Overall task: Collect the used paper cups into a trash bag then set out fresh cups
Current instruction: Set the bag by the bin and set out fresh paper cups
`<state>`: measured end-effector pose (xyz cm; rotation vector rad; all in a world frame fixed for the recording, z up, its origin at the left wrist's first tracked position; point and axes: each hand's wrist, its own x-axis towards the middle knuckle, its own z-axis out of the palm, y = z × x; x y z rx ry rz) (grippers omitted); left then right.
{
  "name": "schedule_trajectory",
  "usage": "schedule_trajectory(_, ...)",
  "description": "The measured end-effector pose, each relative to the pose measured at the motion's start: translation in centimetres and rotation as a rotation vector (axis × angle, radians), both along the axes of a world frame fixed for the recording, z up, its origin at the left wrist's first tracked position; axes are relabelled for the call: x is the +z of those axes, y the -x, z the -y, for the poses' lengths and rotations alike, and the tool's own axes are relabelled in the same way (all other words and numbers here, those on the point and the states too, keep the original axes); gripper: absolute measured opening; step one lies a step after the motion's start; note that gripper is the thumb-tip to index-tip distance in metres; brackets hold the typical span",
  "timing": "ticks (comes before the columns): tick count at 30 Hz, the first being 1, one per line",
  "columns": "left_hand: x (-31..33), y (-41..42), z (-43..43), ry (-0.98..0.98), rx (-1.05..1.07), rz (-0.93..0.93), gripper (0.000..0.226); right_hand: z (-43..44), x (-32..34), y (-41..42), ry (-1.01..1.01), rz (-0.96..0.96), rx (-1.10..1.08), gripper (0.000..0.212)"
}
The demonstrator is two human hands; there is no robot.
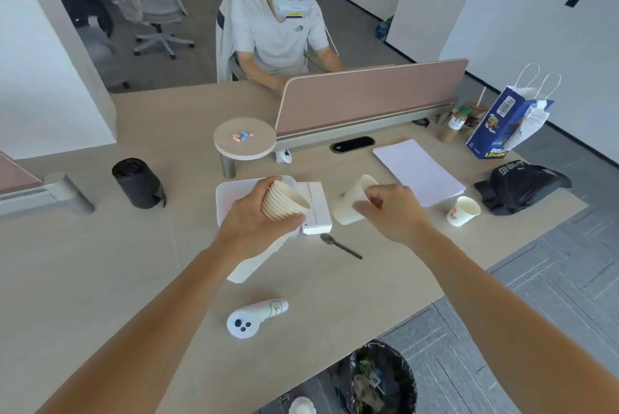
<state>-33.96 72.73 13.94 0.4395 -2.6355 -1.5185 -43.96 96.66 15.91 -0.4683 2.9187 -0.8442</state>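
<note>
At the middle of the frame, the left hand [254,212] wraps a nested stack of cups [284,201], tilted with the open mouths facing right; its grip is curled tight around the stack, thumb on the near side. Just right of it, the right hand [388,209] holds a single cup [351,201], tilted, mouth toward the upper right; its grip is pinching the cup's wall between thumb and fingers. The two cups are near each other but apart. Both hands hover above the desk [100,279].

Under the left hand lie a white tray [227,192] and a white box [316,209], the box just right of the tray. A dark spoon [340,245] lies on the desk below the box. Further right, a printed cup [464,211] stands tilted near the desk edge, beside a sheet of paper [418,169]. A black roll of bags [139,182] stands at the left. A white controller [256,318] lies low in the frame, and a bin lined with a black bag [382,377] sits on the floor at the bottom. A blue bag [505,125] stands at the upper right. Across the desk, behind a pink divider [368,95], sits another person [274,28] wearing a headset.
</note>
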Motion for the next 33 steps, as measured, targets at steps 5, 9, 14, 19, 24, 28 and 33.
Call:
schedule_trajectory(5,-0.1,0.8,0.0,0.043,0.092,0.022,0.063,0.0,-10.3,-0.9,-0.429,0.064,0.178,0.018)
schedule_trajectory(9,-0.2,1.5,0.0,0.081,0.179,0.037,0.059,-0.1,-14.8,-0.8,-0.507,0.022,0.278,0.026)
schedule_trajectory(14,-0.6,1.8,0.4,0.120,0.256,0.070,0.065,0.3,-18.1,0.3,-0.532,0.052,0.416,0.026)
schedule_trajectory(19,-0.6,1.7,0.6,0.132,0.275,0.072,0.064,0.4,-19.2,1.4,-0.624,0.012,0.493,0.040)
schedule_trajectory(24,-0.6,0.6,1.5,0.126,0.249,0.043,0.066,2.3,-15.5,1.7,-0.420,-0.167,0.344,0.071)
schedule_trajectory(28,-0.6,-1.3,2.6,0.130,0.220,0.025,0.069,6.9,-8.4,0.1,0.166,-0.150,0.352,0.050)
schedule_trajectory(33,0.2,-4.9,5.3,0.106,0.175,0.007,0.067,14.1,-1.9,-6.2,0.434,-0.084,0.525,0.023)
